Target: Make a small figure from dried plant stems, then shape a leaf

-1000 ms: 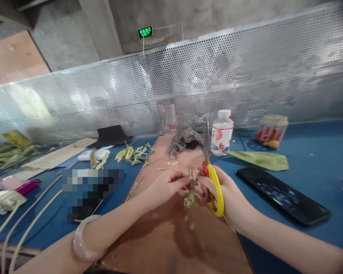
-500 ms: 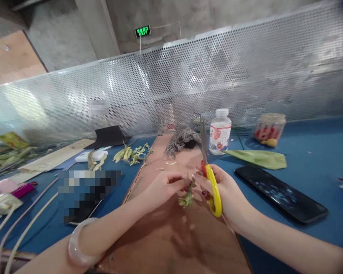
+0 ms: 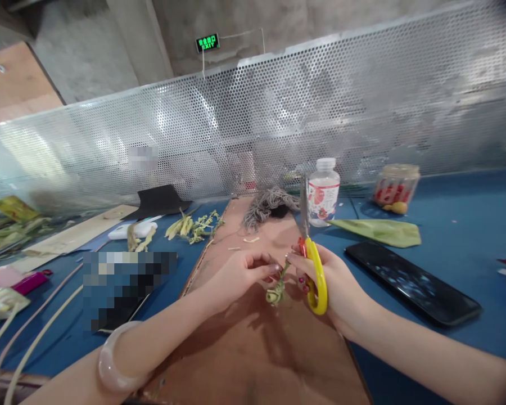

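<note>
Green rosette (image 3: 273,296) turned; right fingers (image 3: 294,260) pinch stem (image 3: 283,272).

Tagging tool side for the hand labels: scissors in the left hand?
No, the yellow-handled scissors are in the right hand, blades pointing away from the person.

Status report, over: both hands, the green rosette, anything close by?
Right hand holding scissors, apparently pinching stem. Left hand at stem, contact unclear. Rosette head-down over board. Bottle beyond scissors.
</note>
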{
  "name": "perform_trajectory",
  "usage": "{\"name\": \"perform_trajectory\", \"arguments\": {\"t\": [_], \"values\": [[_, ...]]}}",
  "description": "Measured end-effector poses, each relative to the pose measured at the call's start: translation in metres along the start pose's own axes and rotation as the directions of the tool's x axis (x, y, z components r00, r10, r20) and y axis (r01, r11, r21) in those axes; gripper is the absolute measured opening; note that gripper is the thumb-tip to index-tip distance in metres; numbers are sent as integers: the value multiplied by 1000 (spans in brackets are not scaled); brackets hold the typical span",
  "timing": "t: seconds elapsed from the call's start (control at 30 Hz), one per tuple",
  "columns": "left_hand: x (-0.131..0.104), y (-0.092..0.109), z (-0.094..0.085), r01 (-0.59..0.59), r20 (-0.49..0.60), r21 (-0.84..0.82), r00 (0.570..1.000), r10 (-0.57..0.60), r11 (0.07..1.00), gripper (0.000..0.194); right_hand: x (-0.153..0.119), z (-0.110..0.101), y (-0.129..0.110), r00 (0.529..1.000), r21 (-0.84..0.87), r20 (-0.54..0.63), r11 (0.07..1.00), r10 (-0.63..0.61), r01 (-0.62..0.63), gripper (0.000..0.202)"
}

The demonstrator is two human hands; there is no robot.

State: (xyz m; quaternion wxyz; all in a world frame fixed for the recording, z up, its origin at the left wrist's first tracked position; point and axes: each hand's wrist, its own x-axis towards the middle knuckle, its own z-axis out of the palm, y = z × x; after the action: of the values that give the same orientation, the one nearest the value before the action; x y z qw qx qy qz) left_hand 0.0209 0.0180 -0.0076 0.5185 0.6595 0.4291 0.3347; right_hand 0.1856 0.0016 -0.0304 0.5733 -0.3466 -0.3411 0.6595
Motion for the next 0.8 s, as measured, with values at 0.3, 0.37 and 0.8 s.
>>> {"name": "perform_trajectory", "arguments": {"t": [0.3,0.37,0.8], "values": [[2,0,-1,15,-30,-68,999,-17,998,19,-3,5,-1,1000,10,27,1000,-2,2,44],[2,0,0,19,-36,-84,999,-22,996,18,-4,6,-2,1000,2,20,1000,3,-3,46],[4,-1,-4,-49,-107,46,993,53,998,16,-2,4,-2,1000,-44,-28,999,-11,10,45]]}}
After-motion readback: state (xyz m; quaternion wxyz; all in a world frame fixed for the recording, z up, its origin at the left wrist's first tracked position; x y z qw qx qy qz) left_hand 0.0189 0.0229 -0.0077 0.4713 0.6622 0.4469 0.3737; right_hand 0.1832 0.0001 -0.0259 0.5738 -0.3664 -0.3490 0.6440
